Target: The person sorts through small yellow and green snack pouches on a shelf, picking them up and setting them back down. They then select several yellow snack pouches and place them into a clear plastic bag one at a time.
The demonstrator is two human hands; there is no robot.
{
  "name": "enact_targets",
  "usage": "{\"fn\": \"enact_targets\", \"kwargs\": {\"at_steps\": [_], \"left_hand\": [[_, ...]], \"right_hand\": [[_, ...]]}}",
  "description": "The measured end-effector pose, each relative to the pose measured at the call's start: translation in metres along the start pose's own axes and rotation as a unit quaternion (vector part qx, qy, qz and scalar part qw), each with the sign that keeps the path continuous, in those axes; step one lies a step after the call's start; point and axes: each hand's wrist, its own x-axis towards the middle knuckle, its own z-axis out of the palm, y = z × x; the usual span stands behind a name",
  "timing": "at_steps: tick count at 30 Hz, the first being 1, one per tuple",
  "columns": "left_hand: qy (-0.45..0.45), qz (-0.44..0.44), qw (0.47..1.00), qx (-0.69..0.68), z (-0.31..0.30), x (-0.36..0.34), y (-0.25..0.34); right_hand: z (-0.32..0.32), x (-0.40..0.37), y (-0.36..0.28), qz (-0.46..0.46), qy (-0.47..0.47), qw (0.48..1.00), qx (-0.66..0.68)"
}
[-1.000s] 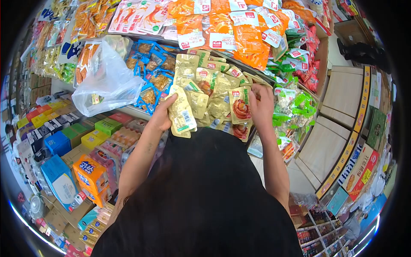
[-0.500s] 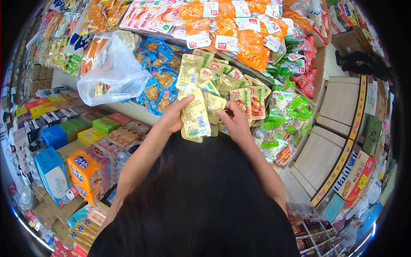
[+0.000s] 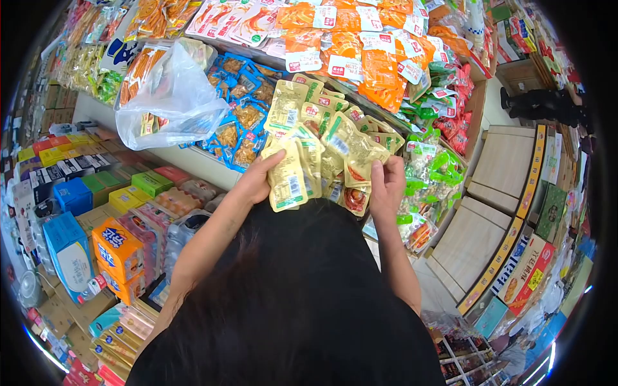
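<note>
My left hand (image 3: 255, 181) is closed on a few overlapping gold snack packets (image 3: 288, 177) with barcodes on their faces. In my right hand (image 3: 387, 190) the fingers pinch the lower right corner of another gold packet (image 3: 351, 143), which lies tilted over the pile. More gold packets (image 3: 317, 117) fill the bin in front of me, some showing red food pictures. A crumpled translucent plastic bag (image 3: 174, 96) rests left of the pile, partly over the blue packets (image 3: 248, 117).
Orange packets (image 3: 380, 67) lie behind the gold pile, with green-and-white packets (image 3: 421, 167) to its right. Stacked boxes and an orange tissue pack (image 3: 119, 251) stand at the lower left. Wooden panels (image 3: 502, 168) are at the right, and a person in dark clothes (image 3: 547, 106) is beyond.
My right hand has moved right, away from my left hand, and now holds a gold packet by its corner. The packets in my left hand have shifted slightly left.
</note>
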Motion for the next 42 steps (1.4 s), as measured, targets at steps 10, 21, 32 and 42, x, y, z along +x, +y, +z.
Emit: {"fn": "enact_targets", "kwargs": {"at_steps": [10, 21, 32, 42], "left_hand": [[0.038, 0.024, 0.998, -0.037, -0.021, -0.004, 0.015], [0.017, 0.02, 1.0, 0.007, 0.025, 0.011, 0.01], [0.022, 0.028, 0.999, 0.029, 0.02, 0.013, 0.0], [0.065, 0.043, 0.997, -0.027, -0.014, 0.014, 0.0]], "right_hand": [[0.016, 0.008, 0.025, -0.277, -0.264, 0.813, -0.438], [0.012, 0.006, 0.003, 0.129, -0.278, 0.949, -0.068], [0.029, -0.012, 0.025, 0.082, -0.285, 0.941, -0.161], [0.005, 0.025, 0.001, -0.119, -0.022, 0.977, -0.177]]}}
